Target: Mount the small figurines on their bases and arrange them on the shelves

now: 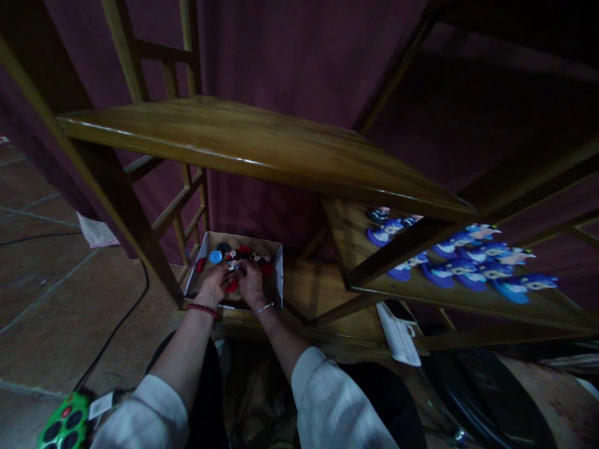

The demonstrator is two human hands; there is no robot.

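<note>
A shallow cardboard box [279, 274] with white sides stands on the low wooden shelf. Both my hands reach down into it, close together. My left hand [215, 280] has its fingers bent in toward a small whitish piece [233, 265]. My right hand [250, 280] pinches at the same spot from the other side; the fingers hide most of what is between them. Around the hands lie small figurines [261, 257] with dark and red parts, a round blue disc [216, 256] and a red piece [201, 264]. Another red disc [231, 285] shows below my fingers.
A wooden shelf board [262, 137] crosses above the box. Several blue-and-purple figurines [482, 252] lie on the shelf at right. A white object [400, 337], a black round stool [486, 399], a green object [65, 421] and a black cable [126, 318] are nearby.
</note>
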